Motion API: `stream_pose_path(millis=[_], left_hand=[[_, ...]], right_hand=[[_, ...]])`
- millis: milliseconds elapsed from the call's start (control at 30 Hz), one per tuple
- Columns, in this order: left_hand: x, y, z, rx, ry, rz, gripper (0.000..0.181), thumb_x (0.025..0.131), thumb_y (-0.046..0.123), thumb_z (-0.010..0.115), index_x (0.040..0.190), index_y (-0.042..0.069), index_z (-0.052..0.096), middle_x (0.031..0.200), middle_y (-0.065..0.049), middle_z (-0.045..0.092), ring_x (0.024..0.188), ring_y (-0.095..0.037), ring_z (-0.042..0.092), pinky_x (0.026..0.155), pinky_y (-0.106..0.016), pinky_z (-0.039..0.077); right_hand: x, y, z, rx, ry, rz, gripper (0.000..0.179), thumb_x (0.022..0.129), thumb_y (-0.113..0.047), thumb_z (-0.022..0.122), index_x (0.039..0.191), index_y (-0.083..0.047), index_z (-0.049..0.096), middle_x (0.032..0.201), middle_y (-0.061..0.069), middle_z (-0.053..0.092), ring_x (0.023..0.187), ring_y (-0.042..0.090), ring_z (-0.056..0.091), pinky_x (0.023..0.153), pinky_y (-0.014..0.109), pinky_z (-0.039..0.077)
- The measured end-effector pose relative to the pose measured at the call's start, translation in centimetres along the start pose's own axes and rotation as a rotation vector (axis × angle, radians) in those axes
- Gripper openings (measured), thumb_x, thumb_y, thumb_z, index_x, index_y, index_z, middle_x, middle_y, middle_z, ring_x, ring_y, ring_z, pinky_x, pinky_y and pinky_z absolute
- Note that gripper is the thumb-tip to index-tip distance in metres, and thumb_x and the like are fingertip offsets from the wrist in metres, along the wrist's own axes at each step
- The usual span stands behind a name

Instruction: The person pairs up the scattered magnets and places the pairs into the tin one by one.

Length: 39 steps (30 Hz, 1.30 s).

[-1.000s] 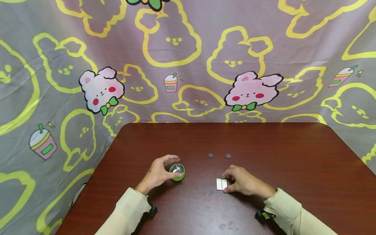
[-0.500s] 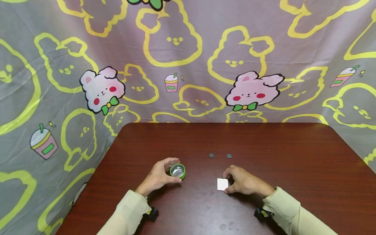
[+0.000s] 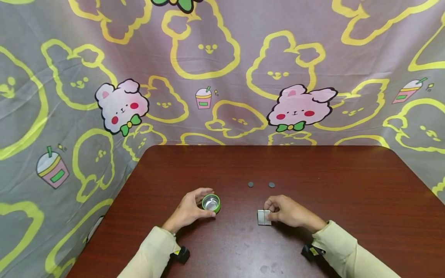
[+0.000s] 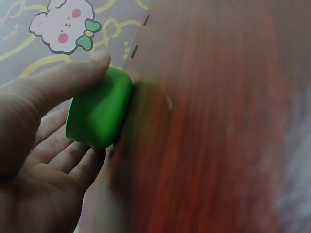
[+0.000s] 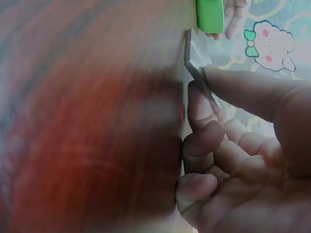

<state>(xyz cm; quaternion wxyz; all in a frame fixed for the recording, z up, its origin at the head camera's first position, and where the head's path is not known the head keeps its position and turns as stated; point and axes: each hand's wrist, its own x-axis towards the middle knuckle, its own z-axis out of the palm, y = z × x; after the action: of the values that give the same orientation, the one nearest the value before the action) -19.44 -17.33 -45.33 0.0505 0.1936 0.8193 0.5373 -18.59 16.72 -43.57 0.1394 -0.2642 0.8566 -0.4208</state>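
My left hand (image 3: 187, 208) holds a small green cup (image 3: 211, 203) with a shiny metal inside, upright on the table. In the left wrist view the thumb lies along the cup's green wall (image 4: 99, 114), and the fingers curve round its other side. To the right of the cup, my right hand (image 3: 292, 211) pinches a small, flat, silvery square piece (image 3: 262, 217) by its right side. A dark line runs across this piece. The right wrist view has the piece (image 5: 190, 47) tilted between thumb and index finger, the other fingers curled below.
Two small dark round discs, a left disc (image 3: 250, 184) and a right disc (image 3: 272, 185), lie behind the hands on the brown table (image 3: 313, 166). A patterned cloth (image 3: 222, 69) hangs behind the table and along its sides.
My right thumb has shifted from the piece's near corner onto its face, which has turned from white to grey. My left thumb has slid from over the cup's rim to its near side.
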Motion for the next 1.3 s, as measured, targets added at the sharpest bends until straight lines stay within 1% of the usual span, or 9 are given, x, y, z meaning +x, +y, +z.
stream_pose_path(millis=[100,233,400,500,633,733,867,1067,1300], left_hand=[[-0.1,-0.2,0.0,-0.014,0.004,-0.008,0.069,0.07,-0.001,0.089,0.13,-0.009,0.056,0.13,-0.024,0.061,0.12,-0.037,0.06,0.101,-0.046,0.046],[-0.1,-0.4,0.1,-0.031,0.006,-0.014,0.069,0.07,-0.001,0.089,0.13,-0.009,0.056,0.13,-0.024,0.061,0.119,-0.037,0.06,0.099,-0.042,0.048],[-0.2,-0.4,0.3,-0.039,0.012,-0.019,0.068,0.069,-0.001,0.089,0.129,-0.008,0.057,0.13,-0.024,0.062,0.119,-0.036,0.06,0.096,-0.033,0.05],[-0.2,-0.5,0.3,-0.043,0.018,-0.02,0.068,0.069,-0.002,0.089,0.129,-0.008,0.057,0.13,-0.024,0.062,0.118,-0.036,0.061,0.094,-0.03,0.05],[-0.1,-0.5,0.4,-0.047,0.013,-0.015,0.069,0.069,-0.002,0.089,0.13,-0.009,0.057,0.13,-0.025,0.061,0.118,-0.036,0.061,0.093,-0.03,0.051],[-0.1,-0.4,0.4,-0.04,0.015,-0.008,0.069,0.069,-0.002,0.089,0.129,-0.01,0.057,0.13,-0.025,0.061,0.118,-0.036,0.061,0.096,-0.034,0.05],[-0.1,-0.3,0.4,-0.033,0.019,-0.006,0.07,0.068,-0.002,0.09,0.129,-0.01,0.057,0.13,-0.024,0.062,0.119,-0.036,0.06,0.1,-0.038,0.048],[0.0,-0.3,0.5,-0.013,0.019,-0.022,0.07,0.067,-0.002,0.09,0.129,-0.008,0.058,0.13,-0.022,0.063,0.119,-0.035,0.061,0.1,-0.038,0.048],[0.1,-0.3,0.5,0.019,0.029,-0.011,0.071,0.068,0.001,0.091,0.13,-0.007,0.058,0.129,-0.02,0.063,0.119,-0.034,0.061,0.101,-0.045,0.046]], right_hand=[[0.1,0.0,-0.1,0.076,0.003,0.039,0.011,0.087,-0.003,0.074,0.095,0.002,0.068,0.076,-0.001,0.065,0.066,0.008,0.055,0.057,0.023,0.046],[0.3,0.0,-0.3,0.217,0.009,0.109,0.012,0.089,-0.002,0.069,0.097,0.007,0.068,0.078,0.005,0.068,0.067,0.013,0.06,0.056,0.026,0.051],[0.6,-0.1,-0.4,0.384,0.004,0.192,0.018,0.093,-0.001,0.066,0.104,0.012,0.065,0.082,0.009,0.065,0.07,0.019,0.064,0.061,0.035,0.059],[0.9,-0.1,-0.4,0.445,0.012,0.217,0.02,0.094,-0.003,0.066,0.107,0.013,0.064,0.084,0.01,0.064,0.069,0.02,0.066,0.061,0.035,0.06],[1.3,-0.3,-0.2,0.508,0.023,0.219,0.023,0.095,-0.002,0.064,0.111,0.015,0.061,0.09,0.012,0.065,0.071,0.021,0.068,0.061,0.032,0.059],[1.6,-0.5,-0.1,0.56,0.023,0.217,0.026,0.096,-0.002,0.062,0.114,0.017,0.058,0.091,0.012,0.066,0.075,0.021,0.07,0.063,0.031,0.059],[2.1,-1.1,0.0,0.615,0.034,0.229,0.026,0.097,-0.004,0.06,0.114,0.015,0.057,0.09,0.009,0.067,0.077,0.021,0.07,0.065,0.029,0.059],[3.0,-1.9,0.3,0.67,0.036,0.243,0.027,0.096,-0.006,0.061,0.114,0.014,0.058,0.088,0.007,0.066,0.074,0.016,0.068,0.067,0.028,0.059],[3.9,-2.5,0.7,0.711,0.037,0.239,0.033,0.097,-0.007,0.062,0.12,0.016,0.055,0.09,0.007,0.069,0.076,0.017,0.069,0.07,0.03,0.059]])
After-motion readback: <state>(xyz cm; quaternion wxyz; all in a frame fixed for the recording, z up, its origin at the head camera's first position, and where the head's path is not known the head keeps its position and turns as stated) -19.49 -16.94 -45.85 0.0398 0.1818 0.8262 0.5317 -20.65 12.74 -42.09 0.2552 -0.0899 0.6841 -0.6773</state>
